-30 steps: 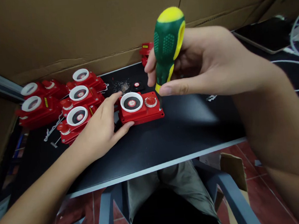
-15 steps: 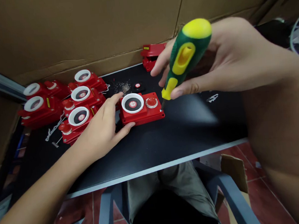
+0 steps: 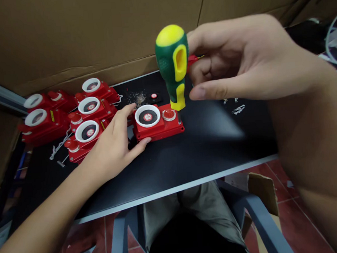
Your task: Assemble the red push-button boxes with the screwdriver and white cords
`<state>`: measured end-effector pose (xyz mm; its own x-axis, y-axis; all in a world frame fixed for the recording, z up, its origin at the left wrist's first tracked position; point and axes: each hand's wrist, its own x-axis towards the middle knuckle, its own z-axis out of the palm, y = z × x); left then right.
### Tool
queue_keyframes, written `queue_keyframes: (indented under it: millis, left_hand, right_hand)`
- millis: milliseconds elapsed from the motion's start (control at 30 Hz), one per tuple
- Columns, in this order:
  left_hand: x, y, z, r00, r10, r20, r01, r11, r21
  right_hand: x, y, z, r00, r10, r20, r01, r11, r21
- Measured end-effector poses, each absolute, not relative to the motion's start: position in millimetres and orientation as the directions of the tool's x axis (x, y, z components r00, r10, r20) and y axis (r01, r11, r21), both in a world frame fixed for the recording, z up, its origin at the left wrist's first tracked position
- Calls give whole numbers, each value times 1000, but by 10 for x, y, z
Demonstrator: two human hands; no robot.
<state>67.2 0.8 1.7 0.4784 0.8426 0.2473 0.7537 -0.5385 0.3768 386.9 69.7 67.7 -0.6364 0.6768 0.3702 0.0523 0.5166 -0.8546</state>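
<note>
Feed check: my left hand (image 3: 111, 145) has thumb and fingers bracketing the left end of the red unit (image 3: 160, 132), which sits on the black table top (image 3: 174, 161) just right of similar units (image 3: 104, 108). My right hand (image 3: 239, 61) is loosely spread, thumb clear of the screwdriver (image 3: 173, 73); can't tell if the forefinger touches its handle. Driver's near upright, tip at the unit's right end by the red dome (image 3: 169, 114), so poor support could let it topple and scratch the housing, and one-ended holding could let the unit twist under torque.
</note>
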Motion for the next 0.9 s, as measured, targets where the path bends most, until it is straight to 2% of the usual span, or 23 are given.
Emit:
queue_keyframes:
  millis: [167,333,667,800,900]
  left_hand:
    - [677,21,30,485,840,246,763,-543,351]
    - [689,20,41,482,843,241,778,-538,326]
    - [698,9,53,470,853,226,796,-521,309]
    - [702,12,63,490,841,228,781,-540,313]
    - [705,11,69,488,843,228,779,-538,323]
  right_hand:
    - [3812,642,671,-659,645,387,-47,478,-877]
    - [3758,636,663,-752,574,325,-28,464,-885]
    - [3715,714,577,-627,681,379,67,531,-845]
    - [3668,761,474,-597,665,449,69,600,-797]
    - [3682,781,455,-601,659,452,102,624,-775]
